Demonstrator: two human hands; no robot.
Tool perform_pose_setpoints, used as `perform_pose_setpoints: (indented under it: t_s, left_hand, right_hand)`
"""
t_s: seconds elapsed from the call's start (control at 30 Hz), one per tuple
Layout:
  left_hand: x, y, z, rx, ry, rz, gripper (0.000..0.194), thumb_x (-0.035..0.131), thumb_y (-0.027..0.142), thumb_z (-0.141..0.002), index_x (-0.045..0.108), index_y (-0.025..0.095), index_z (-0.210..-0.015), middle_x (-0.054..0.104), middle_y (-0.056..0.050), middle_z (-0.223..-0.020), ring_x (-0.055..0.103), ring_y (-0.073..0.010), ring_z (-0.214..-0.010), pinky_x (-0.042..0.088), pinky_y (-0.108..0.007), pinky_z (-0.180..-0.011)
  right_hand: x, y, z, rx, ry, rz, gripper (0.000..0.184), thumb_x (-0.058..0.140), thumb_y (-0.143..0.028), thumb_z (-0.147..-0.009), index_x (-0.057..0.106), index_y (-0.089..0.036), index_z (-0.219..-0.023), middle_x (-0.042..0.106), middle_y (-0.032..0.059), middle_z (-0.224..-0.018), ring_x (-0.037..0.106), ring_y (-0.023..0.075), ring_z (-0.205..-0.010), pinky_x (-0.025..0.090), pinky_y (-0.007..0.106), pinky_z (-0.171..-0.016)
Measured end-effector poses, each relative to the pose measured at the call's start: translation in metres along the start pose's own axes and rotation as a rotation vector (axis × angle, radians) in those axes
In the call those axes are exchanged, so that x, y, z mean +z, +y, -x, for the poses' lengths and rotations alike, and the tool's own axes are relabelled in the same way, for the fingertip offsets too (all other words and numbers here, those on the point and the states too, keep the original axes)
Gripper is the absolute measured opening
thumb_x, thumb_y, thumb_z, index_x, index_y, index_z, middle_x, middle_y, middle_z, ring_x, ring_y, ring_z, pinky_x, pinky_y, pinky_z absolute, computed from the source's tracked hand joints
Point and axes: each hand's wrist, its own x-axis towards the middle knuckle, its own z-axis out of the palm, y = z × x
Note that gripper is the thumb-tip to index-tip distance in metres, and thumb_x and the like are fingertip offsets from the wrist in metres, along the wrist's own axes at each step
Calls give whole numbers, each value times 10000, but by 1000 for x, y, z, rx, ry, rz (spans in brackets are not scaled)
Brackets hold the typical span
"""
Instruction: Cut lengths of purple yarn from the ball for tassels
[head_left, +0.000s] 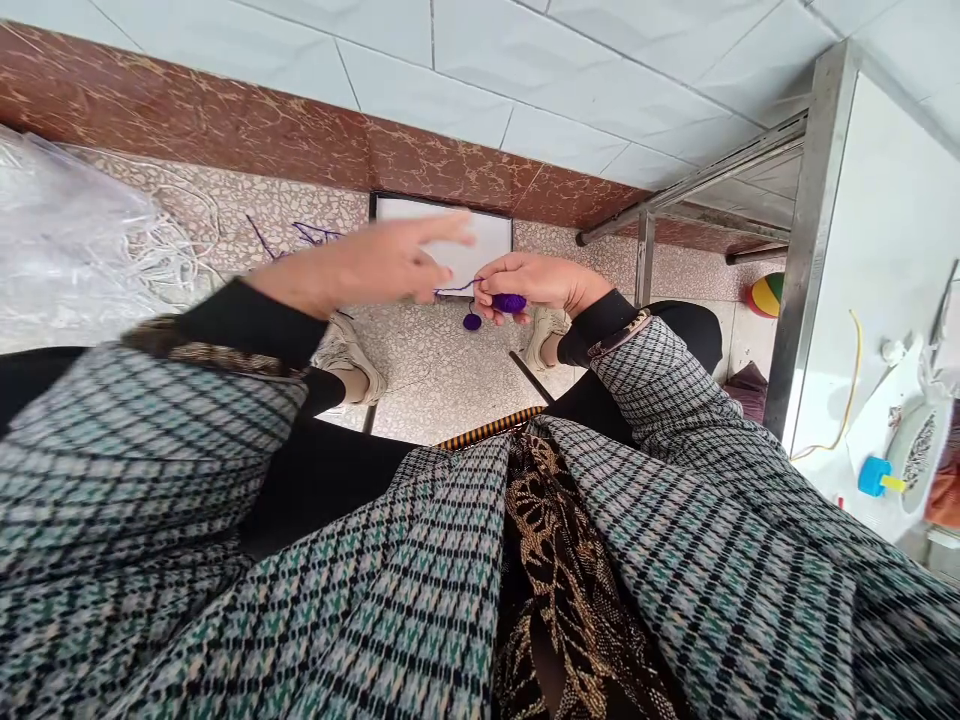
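My right hand [536, 280] is closed round a purple yarn ball [509, 302], which shows below its fingers. From its fingertips a purple strand [459, 288] runs left toward my left hand [360, 262]. That hand is smeared by motion, but its fingers look stretched and apart; whether it touches the strand is unclear. Just under my right fingers is a smaller purple ball [471, 321], with a bit of yarn above it. Behind both hands a white board with a dark frame [491, 240] lies on the floor against the wall.
Loose purple yarn pieces [311, 233] lie on the speckled floor behind my left hand. Clear plastic and white cords [97, 240] cover the far left. At right stand a metal-framed white table [847, 300] with a blue object [874, 476], and a colourful ball [765, 295].
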Motion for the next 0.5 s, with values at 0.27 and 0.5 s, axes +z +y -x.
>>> perform_pose_setpoints:
  t_s: [0.27, 0.5]
  left_hand:
    - [11, -12, -11, -199, 121, -78, 490, 643, 458, -1031, 918, 124, -1261, 764, -48, -897, 608, -174, -819, 491, -302, -837]
    - [-14, -10, 2, -347, 383, -24, 361, 677, 254, -1072, 896, 57, -1280, 687, -17, -786, 565, -132, -778, 487, -290, -878]
  right_hand:
    - [-3, 0, 3, 54, 54, -18, 389, 475, -33, -1243, 631, -132, -900, 711, 25, -813, 672, 69, -631, 427, 112, -478]
    - [-12, 5, 6, 27, 74, -23, 364, 489, -19, -1212, 627, -142, -899, 716, 30, -817, 668, 80, -642, 416, 116, -461]
